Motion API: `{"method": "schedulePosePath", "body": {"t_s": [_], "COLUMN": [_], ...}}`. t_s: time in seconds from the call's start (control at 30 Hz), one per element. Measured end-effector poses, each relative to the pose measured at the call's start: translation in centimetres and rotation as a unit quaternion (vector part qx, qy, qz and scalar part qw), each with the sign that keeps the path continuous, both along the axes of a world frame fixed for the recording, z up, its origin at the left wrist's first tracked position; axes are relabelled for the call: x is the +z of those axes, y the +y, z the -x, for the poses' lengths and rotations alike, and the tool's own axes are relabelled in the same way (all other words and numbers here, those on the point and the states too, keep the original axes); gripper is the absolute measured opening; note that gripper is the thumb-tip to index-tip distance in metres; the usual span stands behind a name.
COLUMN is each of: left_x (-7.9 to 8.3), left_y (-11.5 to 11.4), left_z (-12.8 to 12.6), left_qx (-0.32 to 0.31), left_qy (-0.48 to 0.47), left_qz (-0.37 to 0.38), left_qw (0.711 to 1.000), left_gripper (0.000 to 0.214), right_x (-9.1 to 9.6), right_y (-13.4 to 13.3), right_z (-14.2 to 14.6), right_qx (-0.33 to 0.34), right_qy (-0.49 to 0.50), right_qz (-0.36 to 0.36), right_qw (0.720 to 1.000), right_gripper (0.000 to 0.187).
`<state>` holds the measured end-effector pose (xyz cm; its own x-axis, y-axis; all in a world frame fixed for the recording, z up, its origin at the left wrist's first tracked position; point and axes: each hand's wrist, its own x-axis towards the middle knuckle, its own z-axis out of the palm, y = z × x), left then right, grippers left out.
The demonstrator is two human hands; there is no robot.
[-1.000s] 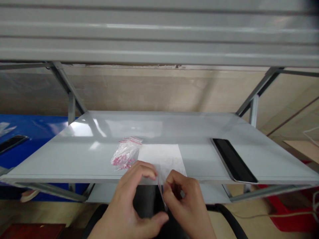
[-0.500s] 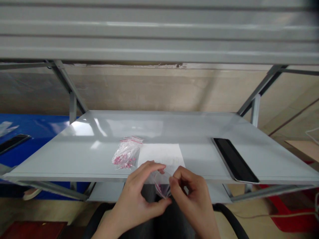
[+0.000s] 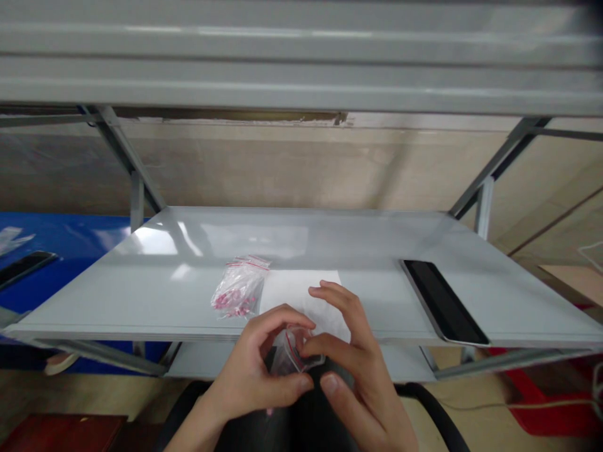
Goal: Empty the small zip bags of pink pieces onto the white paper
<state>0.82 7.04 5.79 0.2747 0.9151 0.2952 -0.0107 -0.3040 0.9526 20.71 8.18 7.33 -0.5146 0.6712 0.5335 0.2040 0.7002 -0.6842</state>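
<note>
Hands (image 3: 254,371) on a clear, red-striped bag (image 3: 283,359)

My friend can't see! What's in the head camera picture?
A left hand holds a small clear bag, with the right hand's index finger at its opening. Beyond, a pale grey table bears pink-speckled bags, white paper and a dark-screened device.

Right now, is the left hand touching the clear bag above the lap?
Touching: the head view shows the left hand holding the clear bag between fingers and thumb.
</note>
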Motion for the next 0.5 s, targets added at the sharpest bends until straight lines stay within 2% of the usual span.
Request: {"method": "schedulePosePath", "body": {"t_s": [0.1,0.23,0.5], "left_x": [-0.1,-0.09,-0.71], "left_y": [0.05,0.13,0.27], "left_z": [-0.16,-0.5,-0.83], "left_qx": [-0.008,-0.042,-0.109], "left_qy": [-0.014,-0.05,-0.177], "left_qz": [0.009,0.042,0.148], "left_qw": [1.0,0.997,0.967], "left_gripper": [0.044,0.036,0.032], "right_x": [-0.21,-0.18,-0.33], "right_y": [0.27,0.2,0.68], "right_z": [0.42,0.76,0.57], "right_qx": [0.0,0.01,0.067], "right_qy": [-0.009,-0.008,0.038], "right_qz": [-0.015,0.001,0.049], "right_qw": [1.0,1.0,0.996], "right_gripper": [0.037,0.042,0.02]}}
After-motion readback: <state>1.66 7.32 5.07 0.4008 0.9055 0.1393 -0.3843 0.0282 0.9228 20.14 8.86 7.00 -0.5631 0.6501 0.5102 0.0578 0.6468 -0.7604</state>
